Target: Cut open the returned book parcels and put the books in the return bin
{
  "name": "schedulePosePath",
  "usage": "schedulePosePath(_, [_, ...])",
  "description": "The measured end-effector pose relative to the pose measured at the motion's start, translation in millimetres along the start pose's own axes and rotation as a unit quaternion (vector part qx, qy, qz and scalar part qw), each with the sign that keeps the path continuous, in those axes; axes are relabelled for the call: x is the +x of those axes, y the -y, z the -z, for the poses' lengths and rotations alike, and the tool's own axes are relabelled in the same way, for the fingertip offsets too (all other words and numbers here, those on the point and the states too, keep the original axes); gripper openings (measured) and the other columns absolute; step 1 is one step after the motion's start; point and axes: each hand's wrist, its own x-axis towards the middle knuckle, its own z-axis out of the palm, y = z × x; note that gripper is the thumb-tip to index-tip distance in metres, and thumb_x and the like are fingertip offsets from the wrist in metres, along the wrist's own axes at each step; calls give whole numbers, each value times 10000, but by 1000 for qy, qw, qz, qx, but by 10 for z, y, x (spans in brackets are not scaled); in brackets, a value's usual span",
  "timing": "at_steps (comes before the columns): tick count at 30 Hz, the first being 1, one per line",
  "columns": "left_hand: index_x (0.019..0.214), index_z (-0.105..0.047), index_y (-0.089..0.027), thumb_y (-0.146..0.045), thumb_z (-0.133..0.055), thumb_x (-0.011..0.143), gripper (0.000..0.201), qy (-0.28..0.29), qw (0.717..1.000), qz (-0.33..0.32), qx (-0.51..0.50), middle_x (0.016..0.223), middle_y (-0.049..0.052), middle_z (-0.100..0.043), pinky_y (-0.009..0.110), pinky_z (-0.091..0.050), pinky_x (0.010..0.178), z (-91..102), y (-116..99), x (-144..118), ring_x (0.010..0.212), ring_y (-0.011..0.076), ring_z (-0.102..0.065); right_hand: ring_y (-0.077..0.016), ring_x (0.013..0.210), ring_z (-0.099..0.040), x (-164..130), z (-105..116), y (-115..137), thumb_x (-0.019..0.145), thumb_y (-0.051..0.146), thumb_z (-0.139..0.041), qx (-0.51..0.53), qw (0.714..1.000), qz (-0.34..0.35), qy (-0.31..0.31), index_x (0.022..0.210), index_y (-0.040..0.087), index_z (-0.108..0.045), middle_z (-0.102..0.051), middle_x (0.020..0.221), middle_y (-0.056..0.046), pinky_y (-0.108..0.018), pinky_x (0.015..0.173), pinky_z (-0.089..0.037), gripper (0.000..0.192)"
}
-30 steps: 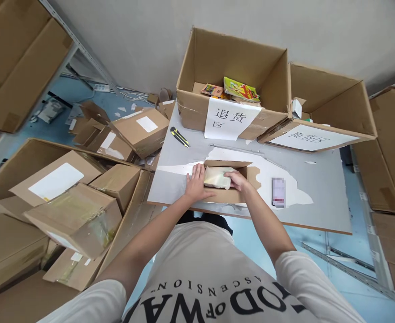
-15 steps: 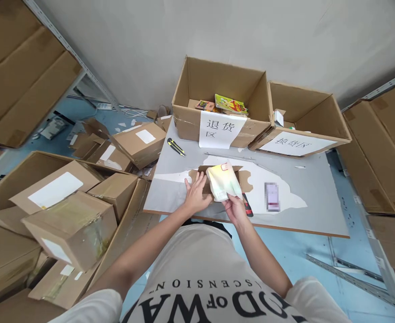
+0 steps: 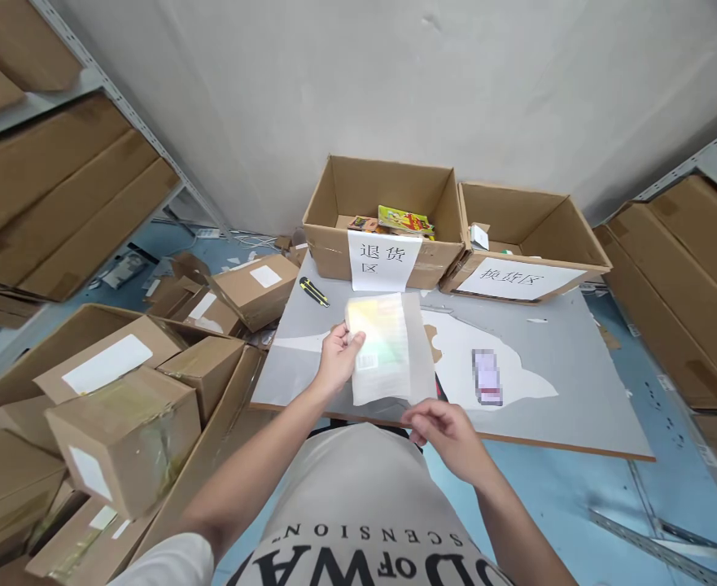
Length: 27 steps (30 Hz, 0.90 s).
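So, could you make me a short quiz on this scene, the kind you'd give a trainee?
1. Which hand has its thumb over the front of the wrapped packet?
2. True or false: the yellow-and-black cutter lies on the tabletop.
3. Fill in, as the picture shows it: the phone lies to the ___ of the wrapped packet.

Key:
1. The left hand.
2. True.
3. right

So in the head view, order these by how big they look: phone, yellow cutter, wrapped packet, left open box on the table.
Largest first:
Left open box
Wrapped packet
Phone
Yellow cutter
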Motion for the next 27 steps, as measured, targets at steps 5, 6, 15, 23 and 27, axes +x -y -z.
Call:
schedulePosePath(5, [1003, -589, -133, -401, -738, 677, 447, 33, 999, 20, 17, 891, 75, -717, 290, -528, 666, -76, -25, -48, 734, 188, -680, -188, 886, -654, 293, 149, 165, 857, 327, -513, -48, 969, 154, -188, 1046, 230, -674, -686, 999, -57, -340, 805, -538, 266])
schedulePosePath(6, [994, -590, -134, -402, -739, 678, 440, 44, 999, 26, 19, 884, 73, -718, 285, -526, 656, -93, -30, -63, 722, 185, -681, -188, 873, -654, 422, 176, 155, 839, 306, -530, -52, 964, 156, -208, 1037, 236, -679, -687, 1003, -52, -339, 804, -536, 258])
schedulePosePath(15, [1050, -575, -140, -446, -745, 662, 523, 85, 995, 45, 16, 921, 86, -721, 307, -535, 669, -136, -96, -102, 738, 198, -686, -170, 769, -655, 749, 244, 76, 767, 381, -621, 105, 989, 82, -59, 1026, 221, -671, -721, 916, -22, -267, 641, -518, 308])
schedulePosePath(23, [1094, -617, -135, -440, -707, 715, 495, 143, 987, 54, 55, 919, 82, -722, 293, -529, 673, -27, -111, -46, 784, 203, -683, -169, 722, -665, 776, 169, 23, 681, 304, -723, 133, 988, 64, -42, 1045, 218, -628, -723, 887, -21, -271, 610, -523, 385])
schedulePosePath(27, [957, -691, -126, -461, -712, 695, 426, 164, 977, 58, 122, 829, 73, -727, 272, -518, 607, 71, -193, 45, 706, 191, -669, -125, 624, -628, 732, 248, 43, 728, 340, -681, 105, 991, 63, -60, 971, 201, -620, -712, 810, -9, -200, 505, -459, 286])
